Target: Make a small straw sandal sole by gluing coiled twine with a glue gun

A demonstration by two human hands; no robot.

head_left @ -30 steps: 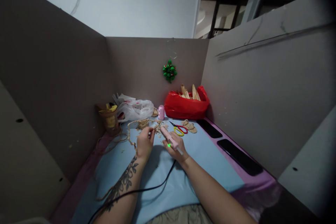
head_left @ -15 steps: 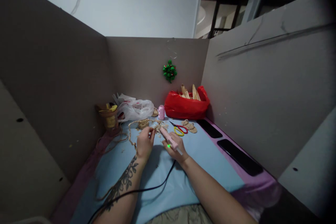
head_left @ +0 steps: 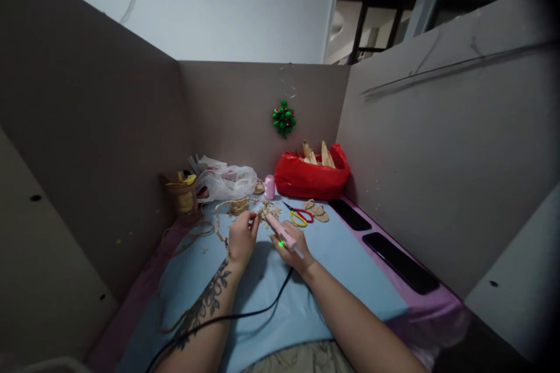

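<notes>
My right hand [head_left: 292, 249] is wrapped round a pink hot glue gun [head_left: 281, 231] with a clear glue stick out of its back and a green light lit. Its nozzle points forward and left, close to the fingertips of my left hand [head_left: 244, 236]. Those fingers are pinched on a small tan piece, too small to make out. A braided tan cord [head_left: 217, 218] curves beside the left hand. Behind the hands lie a coil of twine [head_left: 239, 206] and pale scraps [head_left: 273, 210]. Scissors [head_left: 299, 215] with red and yellow handles lie right of the scraps.
At the back stand a red bag [head_left: 310, 179] of dried husks, a pink thread spool [head_left: 269, 187] and a clear plastic bag [head_left: 230, 182]. Woven tan pieces [head_left: 317, 210] and two black phones [head_left: 400, 262] lie right. A pot [head_left: 184, 201] stands left. The black cable [head_left: 245, 316] crosses my left forearm.
Both hands and the glue gun hold nearly the same place. The whole view has shifted very slightly; nothing was taken up or let go.
</notes>
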